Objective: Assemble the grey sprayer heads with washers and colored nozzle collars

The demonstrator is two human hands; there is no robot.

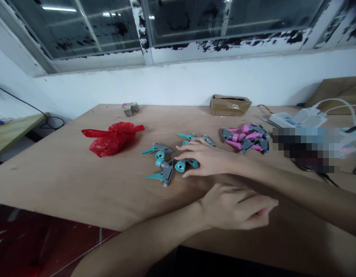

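My right hand (209, 156) reaches over a group of teal and grey trigger sprayer heads in the middle of the table. Its thumb and fingers are apart, around one sprayer head (180, 166) that still lies among the others. Left of it are another teal sprayer head (165, 172) and one behind that (157, 148). More teal parts (187, 136) show beyond my fingers, partly hidden by the hand. Nearer to me, my left hand (238, 207) is closed, its fingers curled under; whatever they may hold is hidden. My left forearm crosses below the right one.
Pink and grey sprayer heads (245, 138) lie in a pile to the right. A knotted red plastic bag (113, 140) sits on the left. At the back are a cardboard box (230, 105) and small blocks (129, 109). A white power strip (299, 118) with cables lies far right.
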